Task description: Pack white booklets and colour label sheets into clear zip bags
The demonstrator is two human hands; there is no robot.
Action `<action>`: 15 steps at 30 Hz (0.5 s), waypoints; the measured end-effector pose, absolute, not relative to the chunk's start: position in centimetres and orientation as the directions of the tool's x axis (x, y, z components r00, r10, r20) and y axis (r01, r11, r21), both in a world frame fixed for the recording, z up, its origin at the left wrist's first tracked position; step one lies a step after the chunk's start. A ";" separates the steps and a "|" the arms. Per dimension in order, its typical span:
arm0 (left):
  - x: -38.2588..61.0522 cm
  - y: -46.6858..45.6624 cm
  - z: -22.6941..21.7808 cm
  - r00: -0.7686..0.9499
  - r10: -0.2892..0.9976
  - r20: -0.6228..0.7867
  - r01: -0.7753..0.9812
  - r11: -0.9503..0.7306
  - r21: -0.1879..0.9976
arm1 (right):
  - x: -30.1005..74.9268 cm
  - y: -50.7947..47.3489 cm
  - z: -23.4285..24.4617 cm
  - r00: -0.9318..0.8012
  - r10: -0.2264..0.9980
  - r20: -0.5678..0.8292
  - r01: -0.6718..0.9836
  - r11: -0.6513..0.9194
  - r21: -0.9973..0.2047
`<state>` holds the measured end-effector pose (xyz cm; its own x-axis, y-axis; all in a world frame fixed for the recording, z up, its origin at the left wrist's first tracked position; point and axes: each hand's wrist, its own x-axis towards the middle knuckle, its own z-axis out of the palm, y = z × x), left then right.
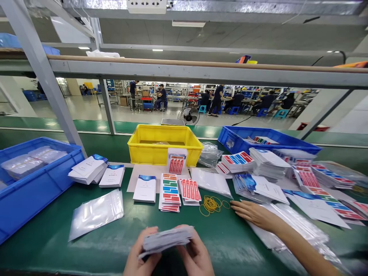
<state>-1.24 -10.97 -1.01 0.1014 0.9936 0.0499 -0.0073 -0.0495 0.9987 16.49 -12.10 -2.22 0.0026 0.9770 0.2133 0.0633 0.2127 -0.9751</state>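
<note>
Paper stack (168, 239) within two-handed grip (138, 255)

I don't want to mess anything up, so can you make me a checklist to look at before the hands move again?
1. Paper stack held on both sides: ok, by the left hand and right hand.
2. Stack edges even: not ok, a lower edge sticks out at the left.
3. Number of sheets known: cannot tell, the stack is blurred.
4. Rubber bands in view: ok.
5. Bands away from other people: not ok, a co-worker's hand is close by.
</note>
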 end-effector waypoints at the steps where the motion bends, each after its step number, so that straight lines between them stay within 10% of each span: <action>1: -1.1 -10.7 -0.7 0.035 0.997 0.065 -0.011 -0.065 0.998 | 16.1 -11.6 -2.7 0.020 0.971 0.239 0.072 0.237 -0.969; 15: 0.2 -10.5 0.8 0.057 0.993 0.106 -0.047 -0.104 0.994 | 14.5 -11.5 -0.5 0.037 0.914 0.405 0.232 0.386 -0.893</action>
<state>0.22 -10.51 0.82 0.0569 0.9927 0.1061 -0.0472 -0.1035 0.9935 14.45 -11.55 -0.51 0.0374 0.9136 0.4049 0.2315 0.3862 -0.8929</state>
